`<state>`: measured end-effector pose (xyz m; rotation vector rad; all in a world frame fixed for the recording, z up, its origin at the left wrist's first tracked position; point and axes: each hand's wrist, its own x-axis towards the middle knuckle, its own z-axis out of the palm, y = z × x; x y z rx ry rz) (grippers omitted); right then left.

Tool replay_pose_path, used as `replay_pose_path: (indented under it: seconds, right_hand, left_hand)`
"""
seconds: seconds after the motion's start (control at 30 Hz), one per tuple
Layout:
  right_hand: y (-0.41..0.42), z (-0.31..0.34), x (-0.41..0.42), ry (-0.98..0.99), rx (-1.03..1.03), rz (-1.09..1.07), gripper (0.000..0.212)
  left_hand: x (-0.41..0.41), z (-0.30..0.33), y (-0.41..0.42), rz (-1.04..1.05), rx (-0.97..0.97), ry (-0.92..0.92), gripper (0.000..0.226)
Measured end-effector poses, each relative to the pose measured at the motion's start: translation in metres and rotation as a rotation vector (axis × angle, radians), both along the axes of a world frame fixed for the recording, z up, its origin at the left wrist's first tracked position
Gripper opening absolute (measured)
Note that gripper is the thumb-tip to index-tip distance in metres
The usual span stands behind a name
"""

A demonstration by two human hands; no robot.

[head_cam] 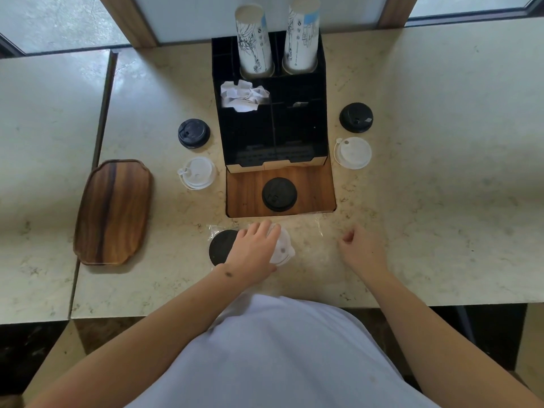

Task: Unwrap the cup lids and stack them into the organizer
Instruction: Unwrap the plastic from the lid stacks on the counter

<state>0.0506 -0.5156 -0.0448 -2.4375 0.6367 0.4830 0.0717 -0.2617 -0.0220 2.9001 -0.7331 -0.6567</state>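
Resting left hand [254,248] flat on white lid [284,251], right hand [360,245] curled empty, four black lids [278,194].

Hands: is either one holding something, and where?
Left hand rests on top of the wrapped white lid; a firm grip cannot be told. Right hand holds nothing.
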Motion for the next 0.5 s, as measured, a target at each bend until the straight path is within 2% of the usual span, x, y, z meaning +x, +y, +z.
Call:
replay_pose_path:
  seconds: [0.07,0.13,0.23,0.3,0.37,0.43,0.5]
  right_hand:
    - [0.006,0.006,0.007,-0.112,-0.047,0.094,0.012]
    - [0.020,0.011,0.014,-0.308,0.011,0.208,0.018]
    - [0.038,0.012,0.017,-0.497,0.042,0.351,0.016]
    - [0.039,0.001,0.015,-0.496,-0.083,0.439,0.042]
    - [0.032,-0.009,0.009,-0.408,-0.202,0.526,0.063]
    - [0.026,-0.014,0.001,-0.332,-0.252,0.611,0.069]
    - [0.019,-0.018,-0.006,-0.280,-0.287,0.660,0.067]
  left_hand:
    - [0.000,0.000,0.000,0.004,0.001,0.001,0.088]
    - [0.000,-0.001,-0.001,0.010,0.002,0.002,0.088]
    - [0.000,-0.003,-0.001,0.013,0.000,0.001,0.087]
    - [0.000,-0.003,-0.001,0.014,0.002,-0.004,0.088]
    - [-0.002,-0.004,0.000,0.020,0.005,-0.018,0.087]
    - [-0.003,-0.004,0.001,0.019,0.004,-0.032,0.086]
    - [-0.004,-0.005,0.001,0.017,-0.005,-0.043,0.083]
